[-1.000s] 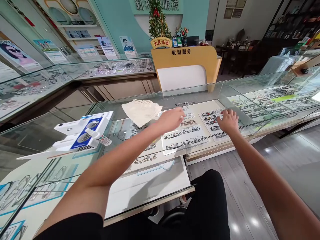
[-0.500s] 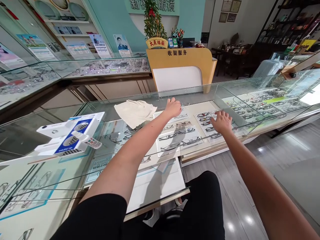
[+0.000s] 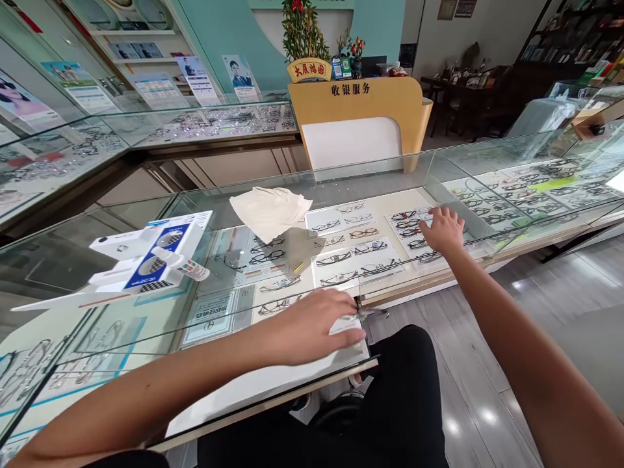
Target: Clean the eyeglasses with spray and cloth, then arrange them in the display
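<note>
My left hand [image 3: 316, 325] lies low over the near edge of the glass counter [image 3: 273, 390], fingers closed on a thin metal pair of glasses [image 3: 371, 313] that sticks out past my fingertips to the right. My right hand [image 3: 442, 231] rests flat on the glass top further away, fingers spread, above a tray of displayed frames [image 3: 407, 224]. Under the glass between my hands lie white trays [image 3: 358, 260] with several pairs of glasses.
A cream cloth [image 3: 270, 209] lies on the glass at the back. A blue-and-white box with a small spray bottle [image 3: 156, 257] stands to the left. A yellow cashier desk [image 3: 361, 114] and further display cases [image 3: 541, 182] stand behind and to the right.
My left hand has drawn back from the far side of the counter to its near edge, now with the thin glasses in it. My right hand has stayed put.
</note>
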Available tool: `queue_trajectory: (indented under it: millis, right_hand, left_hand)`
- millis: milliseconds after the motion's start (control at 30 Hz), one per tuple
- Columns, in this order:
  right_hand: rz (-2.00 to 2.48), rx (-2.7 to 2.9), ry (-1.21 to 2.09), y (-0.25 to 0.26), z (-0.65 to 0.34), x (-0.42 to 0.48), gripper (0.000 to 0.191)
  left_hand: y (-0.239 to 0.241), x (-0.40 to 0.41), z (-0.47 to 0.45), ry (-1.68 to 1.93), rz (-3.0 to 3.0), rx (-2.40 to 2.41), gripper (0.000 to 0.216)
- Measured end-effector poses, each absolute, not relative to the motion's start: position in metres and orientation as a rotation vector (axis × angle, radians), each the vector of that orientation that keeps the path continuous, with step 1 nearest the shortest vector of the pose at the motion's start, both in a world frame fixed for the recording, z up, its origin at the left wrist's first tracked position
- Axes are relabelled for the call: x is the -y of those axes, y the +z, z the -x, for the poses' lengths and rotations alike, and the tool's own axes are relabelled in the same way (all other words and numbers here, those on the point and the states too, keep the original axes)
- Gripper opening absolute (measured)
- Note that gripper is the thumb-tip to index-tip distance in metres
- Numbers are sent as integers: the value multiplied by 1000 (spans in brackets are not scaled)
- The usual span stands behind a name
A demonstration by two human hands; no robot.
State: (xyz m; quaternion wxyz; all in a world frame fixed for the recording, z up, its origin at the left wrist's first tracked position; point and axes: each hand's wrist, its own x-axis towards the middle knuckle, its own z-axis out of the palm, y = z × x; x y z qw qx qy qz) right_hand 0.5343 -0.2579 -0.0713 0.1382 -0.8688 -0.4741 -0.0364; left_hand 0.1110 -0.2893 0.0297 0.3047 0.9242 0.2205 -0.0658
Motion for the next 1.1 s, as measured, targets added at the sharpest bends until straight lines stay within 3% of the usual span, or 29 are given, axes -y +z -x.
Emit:
queue_trajectory:
  millis: [133, 267, 400, 900, 1100]
  right_hand:
    - [2514, 1367, -117, -72, -536, 257, 62]
    - [2499, 1359, -129, -74, -538, 256, 62]
    - [2482, 1359, -123, -75, -539, 256, 63]
    - [2482, 1335, -157, -77, -537, 261, 62]
    - [2484, 1342, -175, -74, -533, 265, 61]
  left_hand:
    - [-34, 278, -83, -385, -2375, -778, 59]
    - [-112, 226, -80, -157, -2551, -1184, 52]
    - [-159, 161, -87, 44, -2718, -1415, 51]
    - [-182, -11, -167, 193, -2573, -1517, 69]
    - [-204, -38, -184, 223, -2535, -1492, 57]
